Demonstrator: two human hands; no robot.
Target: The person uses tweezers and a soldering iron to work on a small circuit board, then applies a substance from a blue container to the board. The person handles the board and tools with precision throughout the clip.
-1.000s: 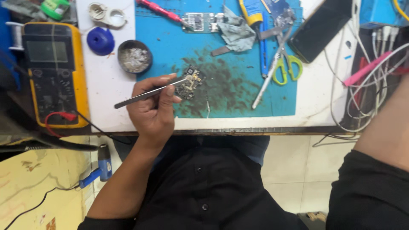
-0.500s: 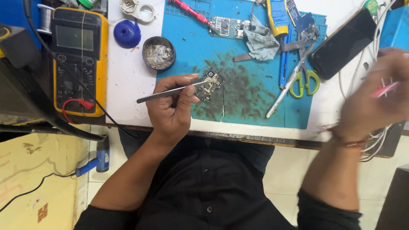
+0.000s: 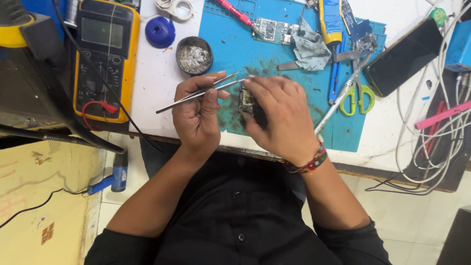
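Note:
My left hand (image 3: pixel 198 115) grips metal tweezers (image 3: pixel 194 95), their tips pointing right toward a small circuit board (image 3: pixel 246 102). My right hand (image 3: pixel 282 118) holds that board upright on edge over the dirty blue work mat (image 3: pixel 230 54). The fingers cover most of the board. Both hands meet at the near middle of the mat, just above the table's front edge.
A yellow multimeter (image 3: pixel 103 54) lies at the left, beside a blue cap (image 3: pixel 160 32) and a round tin of grey residue (image 3: pixel 194 55). Farther back are another circuit board (image 3: pixel 272 29), a grey cloth (image 3: pixel 310 49), green-handled scissors (image 3: pixel 357 95), a dark phone (image 3: pixel 402 56) and tangled white cables (image 3: pixel 441 137).
My right hand came in from the right edge and took hold of the small board, tipping it on edge. The left hand kept the tweezers at the board.

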